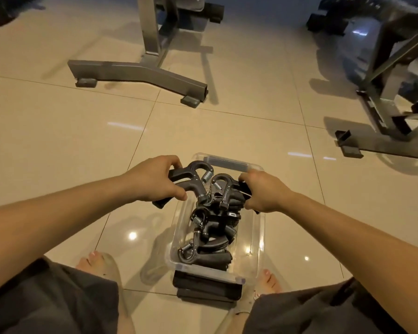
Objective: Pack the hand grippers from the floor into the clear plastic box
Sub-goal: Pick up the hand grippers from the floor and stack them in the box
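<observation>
A clear plastic box (pixel 256 239) stands on the tiled floor between my feet, with several black hand grippers (pixel 212 237) with steel springs piled inside. My left hand (pixel 155 179) grips the handles of one black hand gripper (pixel 196 174) over the box's far left edge. My right hand (pixel 263 191) holds the handles of another black hand gripper (pixel 223 186) just above the pile at the far end of the box.
A dark lid or pad (pixel 208 288) lies under the box's near end. A grey metal machine foot (pixel 140 73) stands on the floor ahead, and another gym frame (pixel 384 131) sits at the right. My bare feet (pixel 94 261) flank the box.
</observation>
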